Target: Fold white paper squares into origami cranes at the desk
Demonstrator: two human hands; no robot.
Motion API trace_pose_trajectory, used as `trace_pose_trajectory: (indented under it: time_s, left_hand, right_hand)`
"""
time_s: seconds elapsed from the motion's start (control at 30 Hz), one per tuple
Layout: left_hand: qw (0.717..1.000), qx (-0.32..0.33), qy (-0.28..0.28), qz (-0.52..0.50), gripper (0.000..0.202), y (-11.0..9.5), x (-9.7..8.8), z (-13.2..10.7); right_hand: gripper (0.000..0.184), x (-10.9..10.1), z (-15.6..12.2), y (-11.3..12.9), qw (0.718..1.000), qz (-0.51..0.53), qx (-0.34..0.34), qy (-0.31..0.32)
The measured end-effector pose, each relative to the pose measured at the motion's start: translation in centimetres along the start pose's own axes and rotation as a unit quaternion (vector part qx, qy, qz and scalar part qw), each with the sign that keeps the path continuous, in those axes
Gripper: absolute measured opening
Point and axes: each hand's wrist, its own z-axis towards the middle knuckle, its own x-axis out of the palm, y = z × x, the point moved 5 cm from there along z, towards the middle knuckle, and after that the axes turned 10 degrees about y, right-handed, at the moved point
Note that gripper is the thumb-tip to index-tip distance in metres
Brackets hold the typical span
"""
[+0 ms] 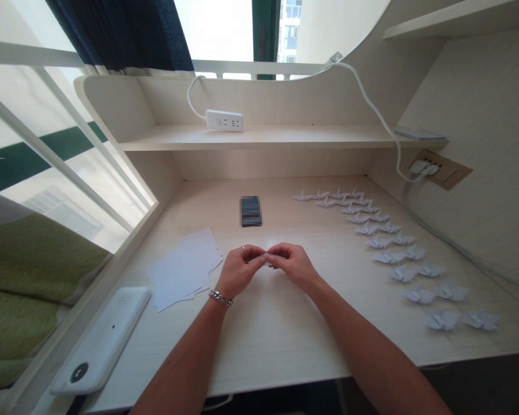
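Observation:
My left hand [241,270], with a ring and a chain bracelet, and my right hand [292,265] meet above the middle of the desk. Their fingertips pinch a small piece of white paper [266,257], mostly hidden by my fingers. A loose pile of white paper sheets [185,268] lies just left of my left hand. To the right, several white origami cranes [389,242] stand in two long, slanting rows, apart from my right hand.
A dark rectangular stack [251,211], blurred, lies at the back of the pale wood desk [281,340]. A white slab-shaped device [101,340] sits near the left edge. Above, a shelf [259,138] holds a white power strip [224,120]; a cable runs to a wall socket [436,169].

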Motion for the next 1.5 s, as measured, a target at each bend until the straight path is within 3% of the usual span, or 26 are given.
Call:
trace_pose_trajectory:
  time_s: [0.27,0.47,0.7,1.23,1.5]
  left_hand:
    - [1.000,-0.015,0.003,0.005,0.021,-0.1,-0.2,0.0]
    - [0.999,-0.024,0.025,-0.009,0.018,-0.2,-0.2,-0.1]
    - [0.999,-0.026,-0.002,-0.035,0.010,-0.1,-0.2,0.1]
    - [0.999,0.022,-0.026,-0.006,0.007,-1.2,0.1,0.0]
    - [0.999,0.027,0.016,0.033,0.009,-2.2,0.2,0.9]
  right_hand:
    - [0.022,-0.1,0.0,0.1,1.000,-0.029,-0.006,0.006]
    - [0.022,0.1,-0.1,0.1,1.000,0.009,0.005,0.026]
    - [0.019,0.2,-0.2,0.3,0.998,0.054,0.029,0.006]
    - [0.015,-0.2,-0.1,0.1,0.996,0.092,-0.005,-0.003]
    - [0.021,-0.9,-0.2,0.2,0.993,0.113,-0.018,-0.012]
